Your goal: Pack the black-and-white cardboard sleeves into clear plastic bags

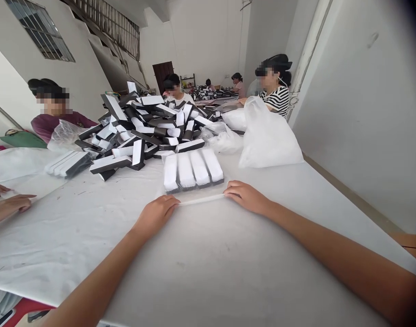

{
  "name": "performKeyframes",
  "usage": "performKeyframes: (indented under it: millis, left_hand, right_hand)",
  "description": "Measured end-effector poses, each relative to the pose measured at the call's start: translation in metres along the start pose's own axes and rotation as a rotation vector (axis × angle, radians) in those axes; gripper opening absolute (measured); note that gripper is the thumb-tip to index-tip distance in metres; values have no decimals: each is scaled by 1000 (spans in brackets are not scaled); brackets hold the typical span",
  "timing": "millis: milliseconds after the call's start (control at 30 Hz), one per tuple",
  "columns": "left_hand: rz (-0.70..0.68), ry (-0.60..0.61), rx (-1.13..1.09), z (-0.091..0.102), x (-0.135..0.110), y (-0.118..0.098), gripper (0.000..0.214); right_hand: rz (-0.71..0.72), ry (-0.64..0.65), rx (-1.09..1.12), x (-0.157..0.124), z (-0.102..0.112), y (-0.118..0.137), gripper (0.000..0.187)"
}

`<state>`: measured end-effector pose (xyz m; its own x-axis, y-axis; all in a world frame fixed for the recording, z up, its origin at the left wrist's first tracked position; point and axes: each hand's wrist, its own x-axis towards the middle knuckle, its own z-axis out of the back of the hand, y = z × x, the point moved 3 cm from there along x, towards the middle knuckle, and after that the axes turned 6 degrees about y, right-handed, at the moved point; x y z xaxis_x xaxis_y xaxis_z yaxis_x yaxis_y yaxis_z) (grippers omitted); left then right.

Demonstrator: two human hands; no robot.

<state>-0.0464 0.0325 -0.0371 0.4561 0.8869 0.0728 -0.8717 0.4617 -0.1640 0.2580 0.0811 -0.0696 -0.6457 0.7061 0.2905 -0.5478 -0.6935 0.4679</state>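
Observation:
In front of me on the white-covered table [228,263] lies a clear plastic bag [202,196] with several black-and-white boxes [186,170] side by side inside. My left hand [157,212] pinches the left corner of the bag's near edge. At the right corner of the same edge, my right hand [247,196] has its fingers closed on the plastic. The edge runs nearly straight between both hands, and the boxes sit just beyond it.
A large heap of black-and-white boxes [142,129] stands behind the bag. To its right is a full white plastic sack [271,136]. Another bagged set [69,163] lies left. A co-worker's hands [12,206] rest at the left edge; other people sit around the table.

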Motion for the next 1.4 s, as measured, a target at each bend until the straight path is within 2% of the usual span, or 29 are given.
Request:
performKeyframes:
  millis: [167, 400, 500, 567, 667, 733, 800, 867, 967, 1067, 1233, 1400]
  left_hand:
    - [242, -11, -143, 5, 1, 18, 33]
    - [390, 13, -44, 0, 0, 20, 29]
    - [300, -73, 133, -2, 1, 12, 28]
    - [115, -113, 218, -7, 1, 1, 31]
    - [-149, -27, 123, -18, -1, -14, 44]
    - [-181, 33, -1, -24, -2, -20, 51]
    - [-150, 39, -90, -25, -2, -24, 51]
    - [-149, 24, -127, -25, 0, -29, 48]
    - [-177, 3, -136, -22, 3, -34, 46]
    - [-137, 4, -145, -21, 4, -35, 45]
    - [44, 3, -179, -14, 2, -17, 42]
    - [99, 112, -449, 4, -3, 20, 40]
  right_hand:
    - [-160, -44, 67, 2, -1, -7, 29]
    - [-263, -46, -44, 3, -5, -5, 21]
    - [-262, -126, -110, 1, -4, -3, 17]
    - [-206, -165, -185, 1, -3, 0, 14]
    - [-113, -140, -359, 2, -3, 7, 23]
    - [-88, -106, -485, 4, -5, 13, 33]
    - [-61, -87, -538, 7, -10, 23, 37]
    - [8, -33, -468, 13, -18, 35, 36]
    - [129, 155, -240, 20, -33, 52, 42]
    - [119, 281, -87, 21, -38, 58, 52]
    - [6, 288, 50, 9, -20, 43, 53]
    - [-56, 294, 225, -8, 9, 7, 43]
